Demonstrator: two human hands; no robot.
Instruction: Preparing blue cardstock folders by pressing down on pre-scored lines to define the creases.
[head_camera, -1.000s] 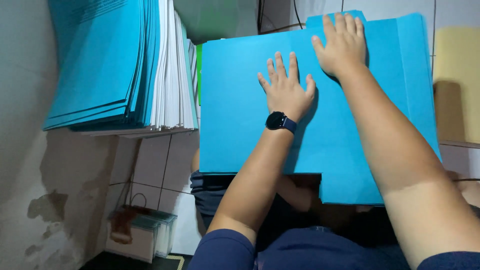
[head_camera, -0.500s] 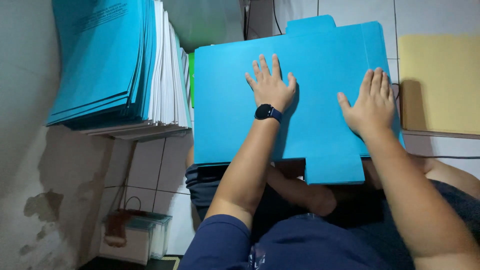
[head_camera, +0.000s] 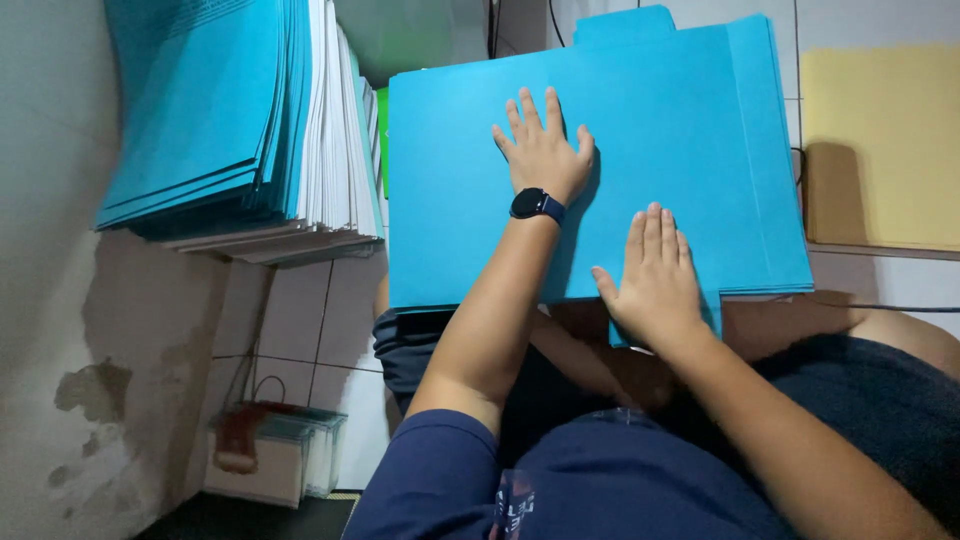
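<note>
A stack of blue paper folders (head_camera: 460, 170) lies on my lap, tabs at its far and near edges. My left hand (head_camera: 543, 150), with a dark watch on the wrist, lies flat on the middle of the top folder, fingers spread. My right hand (head_camera: 655, 270) rests flat near the folder's near edge, beside its lower tab. Neither hand grips anything.
A tall pile of blue folders and white sheets (head_camera: 250, 130) stands at the left. A yellow sheet (head_camera: 885, 145) lies at the right. Below, a tiled floor holds a small clear box with a red thing (head_camera: 270, 455).
My right hand has slid from the folder's far right corner down toward its near edge. The left hand has stayed flat at the middle. The folder stack sits more squarely in view.
</note>
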